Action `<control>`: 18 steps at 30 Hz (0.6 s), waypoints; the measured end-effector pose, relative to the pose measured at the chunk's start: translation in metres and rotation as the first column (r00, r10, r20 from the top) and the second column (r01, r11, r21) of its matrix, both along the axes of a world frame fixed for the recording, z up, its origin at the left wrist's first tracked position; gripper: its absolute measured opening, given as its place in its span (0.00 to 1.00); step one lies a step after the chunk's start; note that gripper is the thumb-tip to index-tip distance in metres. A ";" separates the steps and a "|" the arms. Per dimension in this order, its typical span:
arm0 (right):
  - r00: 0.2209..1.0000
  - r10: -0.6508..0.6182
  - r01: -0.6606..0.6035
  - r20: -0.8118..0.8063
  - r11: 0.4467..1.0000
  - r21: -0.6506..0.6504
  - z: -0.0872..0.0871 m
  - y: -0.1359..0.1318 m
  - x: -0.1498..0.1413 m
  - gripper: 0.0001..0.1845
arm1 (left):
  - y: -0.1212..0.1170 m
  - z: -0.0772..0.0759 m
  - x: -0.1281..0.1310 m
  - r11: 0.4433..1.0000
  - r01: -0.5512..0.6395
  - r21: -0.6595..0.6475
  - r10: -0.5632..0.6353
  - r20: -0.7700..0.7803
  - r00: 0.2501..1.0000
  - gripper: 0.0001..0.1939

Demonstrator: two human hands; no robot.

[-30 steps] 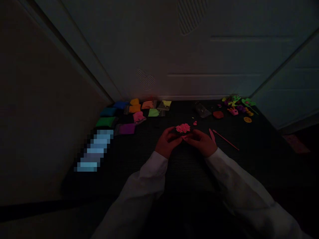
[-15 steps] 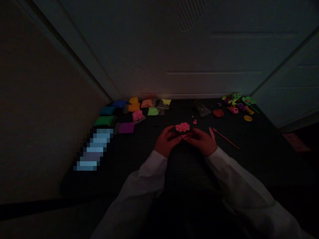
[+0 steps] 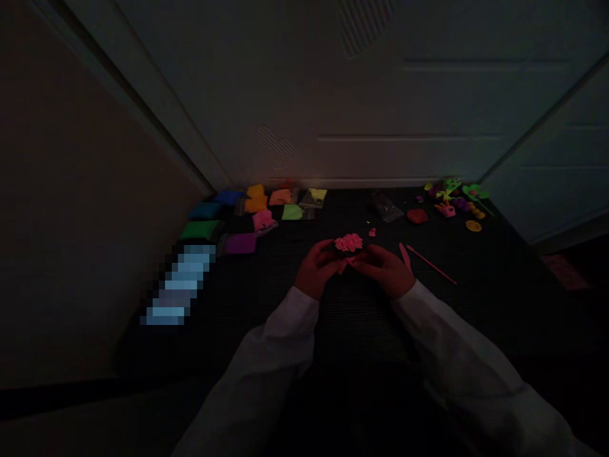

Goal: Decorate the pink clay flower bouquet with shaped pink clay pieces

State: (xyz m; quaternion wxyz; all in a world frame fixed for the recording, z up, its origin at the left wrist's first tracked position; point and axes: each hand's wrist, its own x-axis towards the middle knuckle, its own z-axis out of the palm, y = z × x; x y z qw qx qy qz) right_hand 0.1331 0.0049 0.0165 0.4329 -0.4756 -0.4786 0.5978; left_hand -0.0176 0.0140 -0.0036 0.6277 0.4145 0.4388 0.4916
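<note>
Over the dark table, my left hand and my right hand meet with fingers closed in a pinch. A small piece of pink clay is held between their thumbs and fingertips. Just beyond the fingertips is a ruffled pink clay cluster; whether the fingers touch it I cannot tell in the dim light. A small pink clay scrap lies past the right hand. Beside that hand rest a pink clay knife and a thin pink stick tool.
Coloured clay packets, among them a purple one and a green one, line the left and back. A clear bag, a red clay lump and several clay figures stand back right. A pixelated bright object lies left.
My left thumb has drawn back slightly, and more of the pink clay piece shows between the fingertips. The light has dimmed a little. Other things stay put.
</note>
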 end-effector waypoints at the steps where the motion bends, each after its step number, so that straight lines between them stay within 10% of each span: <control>1: 1.000 0.001 -0.001 -0.006 1.000 0.001 0.000 0.000 0.000 0.11 | 0.001 -0.002 -0.001 1.000 -0.003 0.001 0.003 0.010 1.000 0.24; 18: 1.000 -0.007 0.007 -0.008 1.000 0.014 -0.003 0.001 0.001 0.14 | 0.002 -0.003 -0.002 0.999 -0.036 -0.001 0.036 0.010 0.999 0.21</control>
